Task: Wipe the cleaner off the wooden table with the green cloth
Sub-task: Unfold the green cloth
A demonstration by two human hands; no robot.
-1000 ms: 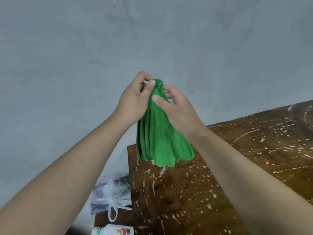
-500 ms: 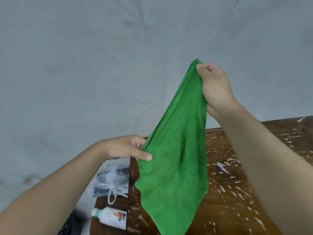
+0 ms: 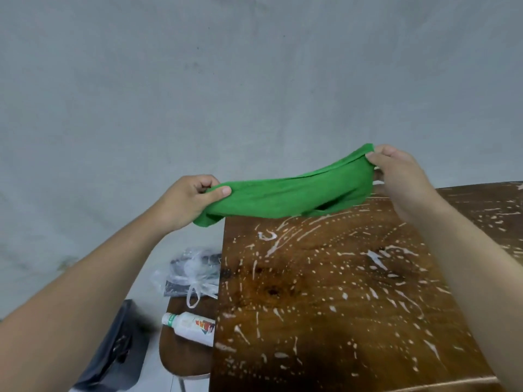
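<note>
Green cloth (image 3: 285,198) hangs stretched in the air over the far edge of the wooden desk (image 3: 339,292), its ends pinched by the left hand (image 3: 189,202) and right hand (image 3: 402,176), and laid down bunched it would likely smear the white cleaner (image 3: 376,258) rather than lift it.

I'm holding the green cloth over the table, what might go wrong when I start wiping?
1. The green cloth sags between the left hand and right hand; laid down bunched, it may only smear the cleaner streaks.
2. Wiping toward the left edge of the wooden table might push cleaner onto the bottle and plastic bag on the stool beside it.
</note>
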